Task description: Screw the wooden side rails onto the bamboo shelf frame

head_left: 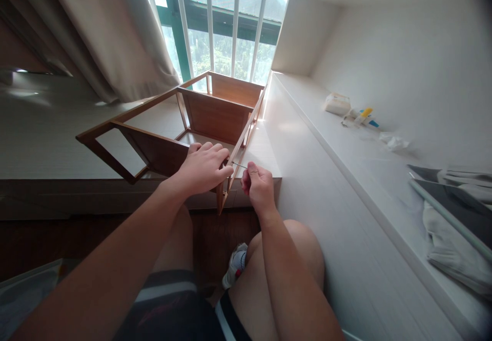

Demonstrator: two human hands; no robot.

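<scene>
A wooden shelf frame [215, 118] lies on its side on a pale platform [46, 141] below the window. My left hand [205, 167] is wrapped over the frame's near corner, gripping the wood. My right hand [258, 186] is closed in a pinch on a thin metal tool [239, 165], perhaps a hex key. The tool's tip meets the frame's side rail, just right of my left fingers. My bare knees show below both hands.
A white desk surface [330, 197] runs along the right, with a raised ledge holding a small white packet [337, 103], tubes [363, 118] and crumpled paper [392, 141]. Folded cloth and a dark panel [453, 213] lie at far right. A curtain [115, 33] hangs at left.
</scene>
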